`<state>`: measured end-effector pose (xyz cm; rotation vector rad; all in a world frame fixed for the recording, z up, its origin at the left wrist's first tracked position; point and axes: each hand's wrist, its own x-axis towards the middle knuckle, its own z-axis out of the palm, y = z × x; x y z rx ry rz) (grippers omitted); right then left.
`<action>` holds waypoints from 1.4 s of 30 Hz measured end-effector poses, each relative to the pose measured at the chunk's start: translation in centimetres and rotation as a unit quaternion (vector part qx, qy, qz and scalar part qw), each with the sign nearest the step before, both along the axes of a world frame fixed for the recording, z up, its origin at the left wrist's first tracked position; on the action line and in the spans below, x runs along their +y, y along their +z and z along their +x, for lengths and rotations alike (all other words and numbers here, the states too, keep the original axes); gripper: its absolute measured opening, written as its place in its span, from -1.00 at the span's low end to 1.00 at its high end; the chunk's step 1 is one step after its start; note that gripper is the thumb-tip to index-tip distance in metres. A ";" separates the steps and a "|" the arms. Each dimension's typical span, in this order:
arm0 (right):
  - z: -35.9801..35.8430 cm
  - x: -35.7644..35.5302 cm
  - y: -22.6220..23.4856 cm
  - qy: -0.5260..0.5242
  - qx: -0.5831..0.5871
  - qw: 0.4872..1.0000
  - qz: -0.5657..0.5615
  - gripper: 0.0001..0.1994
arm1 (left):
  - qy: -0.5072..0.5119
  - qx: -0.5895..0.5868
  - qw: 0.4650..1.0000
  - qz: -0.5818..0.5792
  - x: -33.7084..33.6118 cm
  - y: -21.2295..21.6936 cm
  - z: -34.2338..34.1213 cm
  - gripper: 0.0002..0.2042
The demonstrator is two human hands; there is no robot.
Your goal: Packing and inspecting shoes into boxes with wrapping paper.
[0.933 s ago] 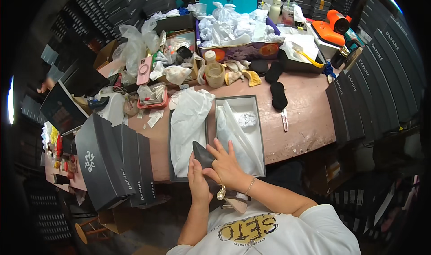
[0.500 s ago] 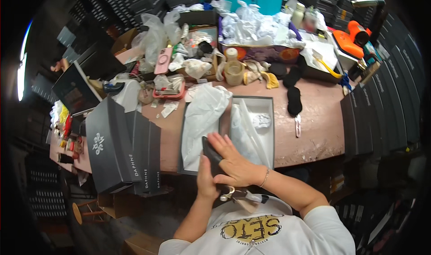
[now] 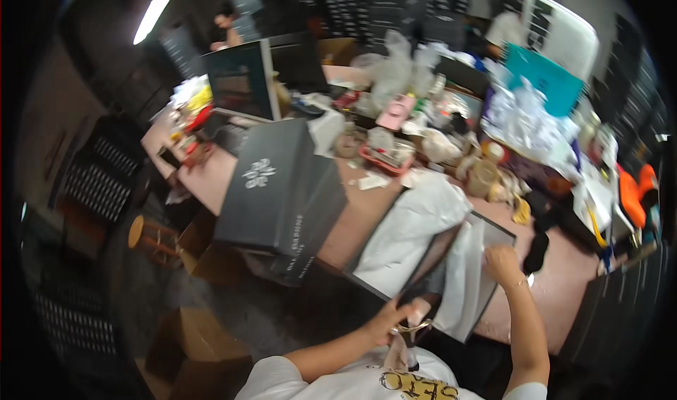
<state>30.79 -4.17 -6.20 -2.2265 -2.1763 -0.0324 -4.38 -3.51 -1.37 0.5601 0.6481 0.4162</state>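
Observation:
My left hand is closed around a black shoe with a gold-coloured ornament, held close to my body over the near edge of an open shoebox. My right hand is inside the white-lined shoebox, at its right side. Its fingers are curled, and whatever they grip is hidden. White tissue paper stands along the middle of the box. In the left part of the shoebox lies a bundle wrapped in white tissue.
Dark grey shoeboxes are stacked at the table's left. Behind lie a red tray, a pink phone, a jar and a heap of crumpled white paper. A wooden stool and cardboard box stand on the floor.
My right hand has left the shoe and reached into the right side of the box. The left hand keeps the shoe, now lower. The view has swung left.

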 end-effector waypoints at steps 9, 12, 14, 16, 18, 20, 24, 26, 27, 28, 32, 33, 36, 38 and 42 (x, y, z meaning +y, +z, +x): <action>-4.8 -0.7 11.5 -0.165 0.279 0.935 0.145 -0.72 | 0.003 0.022 0.992 -0.122 0.2 5.4 -3.5 -0.47; -8.3 -5.2 12.8 -0.127 0.619 0.755 0.178 -0.62 | -0.039 0.014 0.995 -0.089 1.9 2.9 -0.8 -0.50; -14.1 -5.0 13.2 -0.056 0.617 0.770 0.153 -0.60 | -0.022 -0.007 0.998 -0.056 2.1 1.6 0.1 -0.45; -16.9 -4.2 13.4 -0.007 0.566 0.819 0.093 -0.57 | -0.015 0.006 1.000 0.006 2.0 3.5 0.1 -0.37; -17.1 -3.7 12.5 0.089 0.365 0.917 0.136 -0.52 | 0.007 -0.032 0.999 0.028 2.2 3.8 -0.3 -0.24; -17.7 -4.1 11.2 0.058 0.329 0.931 0.147 -0.52 | -0.043 0.006 0.996 0.074 2.0 4.1 -0.2 -0.24; -17.9 -2.7 10.5 -0.029 0.321 0.928 0.186 -0.57 | -0.036 -0.052 0.998 -0.003 1.1 3.8 0.8 -0.27; -18.3 -2.9 11.7 -0.024 0.389 0.906 0.166 -0.59 | -0.024 -0.018 0.999 0.015 1.7 3.8 0.8 -0.27; -17.9 -3.3 12.6 -0.010 0.427 0.894 0.134 -0.63 | -0.017 0.002 1.000 0.023 1.9 3.8 0.5 -0.27; -17.6 -3.7 12.5 -0.004 0.447 0.888 0.111 -0.65 | -0.017 0.006 0.998 0.059 1.9 3.7 0.4 -0.26; -17.2 -4.2 10.9 0.042 0.426 0.900 0.084 -0.75 | -0.024 0.013 0.994 0.110 1.6 3.3 0.6 -0.22; -17.0 -4.4 10.2 0.064 0.394 0.913 0.087 -0.76 | -0.031 0.013 0.994 0.102 1.3 2.9 0.6 -0.23; -17.7 -3.9 8.0 0.047 0.340 0.930 0.134 -0.77 | -0.013 0.022 0.996 0.082 0.2 2.3 0.5 -0.25; -18.3 -2.5 7.6 -0.004 0.337 0.926 0.172 -0.76 | 0.036 0.006 0.999 0.022 -0.3 2.6 1.1 -0.26; -19.1 -1.9 9.3 -0.119 0.429 0.887 0.125 -0.54 | 0.003 -0.004 0.998 0.068 0.6 3.3 0.1 -0.31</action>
